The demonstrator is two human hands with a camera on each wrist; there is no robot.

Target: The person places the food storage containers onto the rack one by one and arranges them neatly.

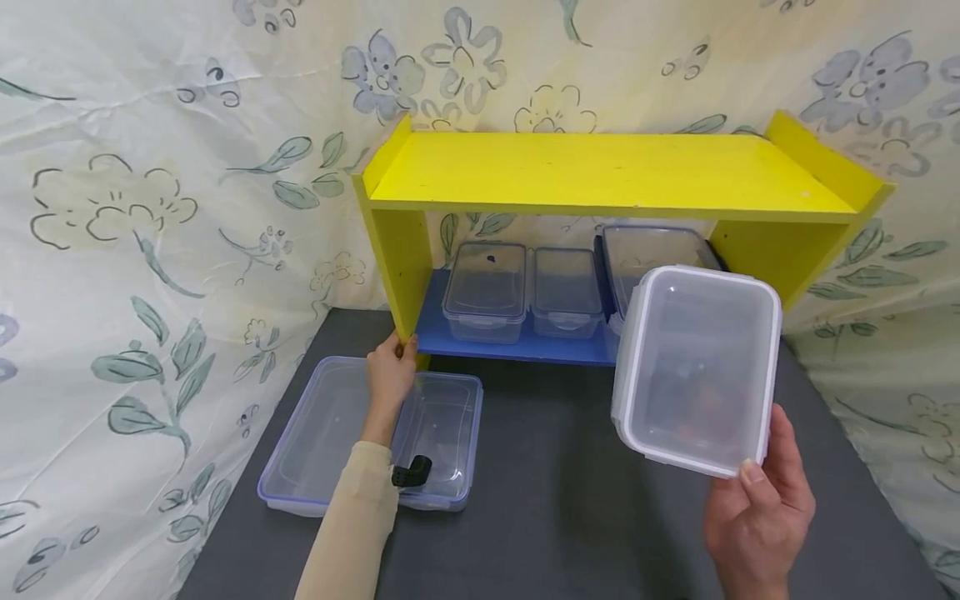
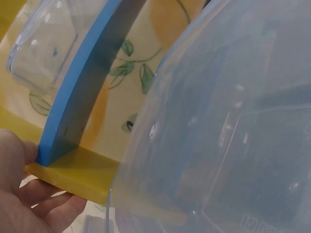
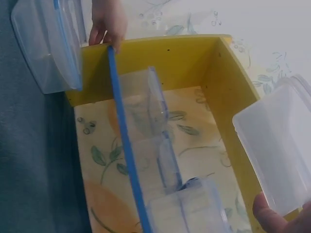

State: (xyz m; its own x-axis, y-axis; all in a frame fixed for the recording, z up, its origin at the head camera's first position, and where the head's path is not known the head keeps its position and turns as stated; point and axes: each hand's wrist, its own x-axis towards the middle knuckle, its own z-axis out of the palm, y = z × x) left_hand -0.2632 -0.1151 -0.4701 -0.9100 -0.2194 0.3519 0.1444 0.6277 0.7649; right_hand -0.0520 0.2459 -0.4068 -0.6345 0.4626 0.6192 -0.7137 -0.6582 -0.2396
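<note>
Right hand (image 1: 761, 510) grips the white-rimmed box (image 1: 701, 371) by one lower corner, right of frame; left hand (image 1: 392, 375) holds the shelf's (image 1: 615, 171) left edge; that corner-only grip could let the box twist and drop.

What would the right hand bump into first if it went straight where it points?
Probably the yellow shelf, met by the white-rimmed container the right hand holds; depth is unclear, so the large container inside might come first.
</note>
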